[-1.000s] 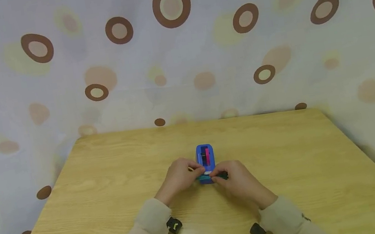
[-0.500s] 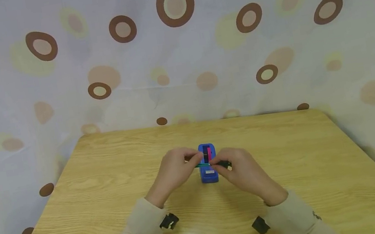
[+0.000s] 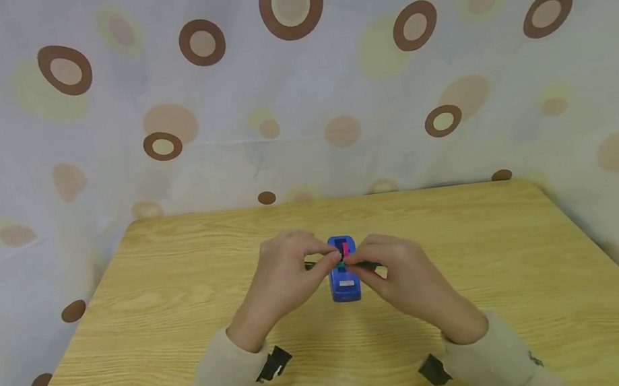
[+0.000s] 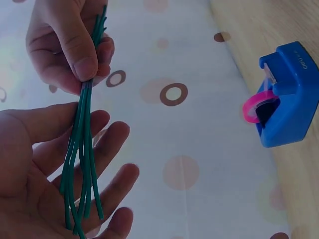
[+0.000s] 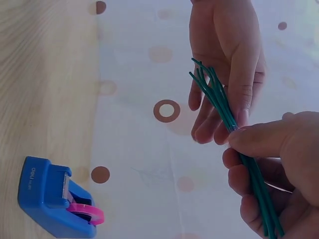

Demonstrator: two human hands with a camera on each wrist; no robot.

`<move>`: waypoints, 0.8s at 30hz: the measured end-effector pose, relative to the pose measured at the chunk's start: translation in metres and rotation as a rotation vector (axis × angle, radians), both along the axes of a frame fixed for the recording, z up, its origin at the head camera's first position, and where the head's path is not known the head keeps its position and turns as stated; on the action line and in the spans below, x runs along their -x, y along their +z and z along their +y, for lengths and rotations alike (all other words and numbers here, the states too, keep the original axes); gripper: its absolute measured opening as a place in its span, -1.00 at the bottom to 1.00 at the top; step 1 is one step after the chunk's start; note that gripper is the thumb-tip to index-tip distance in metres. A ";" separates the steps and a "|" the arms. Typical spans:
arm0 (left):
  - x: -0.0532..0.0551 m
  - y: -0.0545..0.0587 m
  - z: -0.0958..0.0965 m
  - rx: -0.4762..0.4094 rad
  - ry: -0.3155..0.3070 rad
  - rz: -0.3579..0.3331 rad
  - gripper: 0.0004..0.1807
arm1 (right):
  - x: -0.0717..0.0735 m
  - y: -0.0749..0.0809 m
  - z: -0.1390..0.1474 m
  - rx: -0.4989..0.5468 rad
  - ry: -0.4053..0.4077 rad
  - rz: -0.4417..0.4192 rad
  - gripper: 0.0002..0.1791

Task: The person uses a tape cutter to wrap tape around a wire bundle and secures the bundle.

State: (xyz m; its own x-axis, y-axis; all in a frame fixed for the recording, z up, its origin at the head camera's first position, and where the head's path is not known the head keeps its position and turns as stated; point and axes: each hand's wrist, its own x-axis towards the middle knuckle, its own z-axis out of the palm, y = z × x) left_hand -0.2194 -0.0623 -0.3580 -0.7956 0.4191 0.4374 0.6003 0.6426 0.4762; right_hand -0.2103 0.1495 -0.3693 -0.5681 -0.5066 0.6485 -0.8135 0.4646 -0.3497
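Note:
A bundle of thin green strands (image 4: 82, 144) is held between my two hands, its ends fanning out on both sides. Around its middle, a shiny band that looks like clear tape shows beside the fingertips. My right hand (image 3: 405, 272) pinches the bundle there between thumb and fingers. Thumb and forefinger of my left hand (image 3: 282, 272) pinch it close by, while the other left fingers spread loosely behind the strands. On the table beneath stands a blue tape dispenser (image 5: 42, 191) with a pink roll (image 4: 259, 105) in it; in the head view, the hands partly cover it.
The wooden table (image 3: 186, 336) runs back to a pale hanging cloth (image 3: 242, 81) printed with brown rings. Black devices are strapped at both wrists, by the beige sleeves (image 3: 484, 355).
Both hands have risen away from me with the bundle, from over the front of the dispenser to over its roll. The dispenser has stayed in place on the table.

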 end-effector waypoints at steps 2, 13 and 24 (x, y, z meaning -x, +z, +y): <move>-0.002 0.004 0.000 -0.032 -0.041 -0.001 -0.85 | -0.002 0.004 0.000 0.005 0.009 0.042 -0.80; -0.014 0.020 0.001 -0.110 -0.078 -0.011 -0.84 | -0.010 0.019 -0.001 0.012 -0.040 0.218 -0.75; -0.016 0.023 0.003 -0.151 -0.052 -0.047 -0.81 | -0.007 0.019 -0.008 0.084 -0.042 0.423 -0.69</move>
State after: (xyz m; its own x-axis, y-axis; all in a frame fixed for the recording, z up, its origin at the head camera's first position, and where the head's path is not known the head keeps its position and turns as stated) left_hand -0.2034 -0.0598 -0.3351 -0.7955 0.3926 0.4616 0.6059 0.5298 0.5935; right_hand -0.2037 0.1415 -0.3506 -0.2622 -0.4242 0.8668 -0.8744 0.4844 -0.0275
